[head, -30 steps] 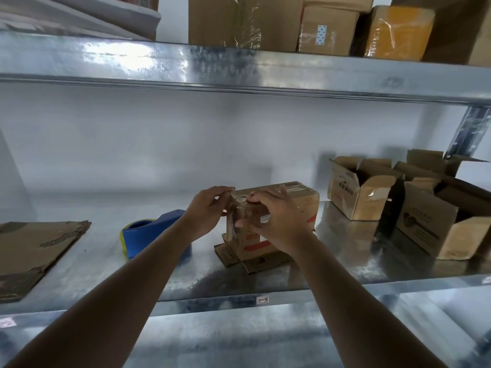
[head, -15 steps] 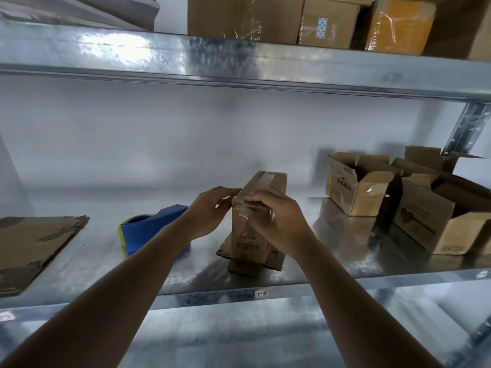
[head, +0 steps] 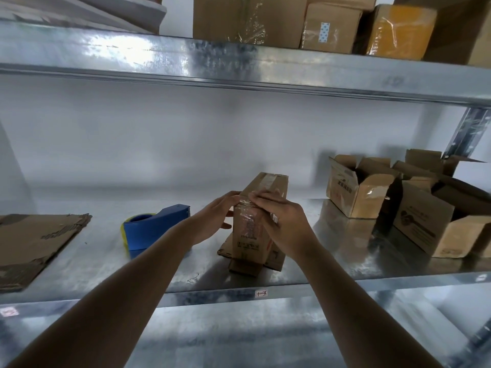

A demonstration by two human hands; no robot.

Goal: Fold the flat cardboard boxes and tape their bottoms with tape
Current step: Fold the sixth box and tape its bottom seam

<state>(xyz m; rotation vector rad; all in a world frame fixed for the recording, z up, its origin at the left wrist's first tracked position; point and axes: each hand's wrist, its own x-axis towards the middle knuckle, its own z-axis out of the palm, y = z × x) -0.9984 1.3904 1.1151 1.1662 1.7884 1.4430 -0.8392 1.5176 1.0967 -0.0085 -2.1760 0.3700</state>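
Standing on its splayed lower flaps near the front middle of the metal shelf [head: 79,264], a small cardboard box [head: 248,235] has its taped bottom turned upward, with a strip of clear tape [head: 268,179] running along the top seam and down over the near face. The left hand [head: 215,221] rests against the box's left side, fingers fairly straight and reaching to the top near edge, thumb lower down against the side. The right hand [head: 279,221] lies over the box's near top corner and right side, its fingers [head: 261,199] bent down onto the tape at the top edge and pressing it; whether they actually pinch the tape end I cannot tell. Just left of the left forearm, a blue tape dispenser [head: 156,227] with a yellow-edged roll sits on the shelf, apart from the box. Farther left, at the shelf's end, lies a stack of flat cardboard [head: 34,243], well apart from the dispenser. To the right stand open-topped folded boxes: a smaller one [head: 356,187] near the back and a larger one [head: 435,229] beside it toward the front right, with more flaps behind them. On the upper shelf [head: 239,65] sit several sealed parcels [head: 329,27], one wrapped in yellowish film.
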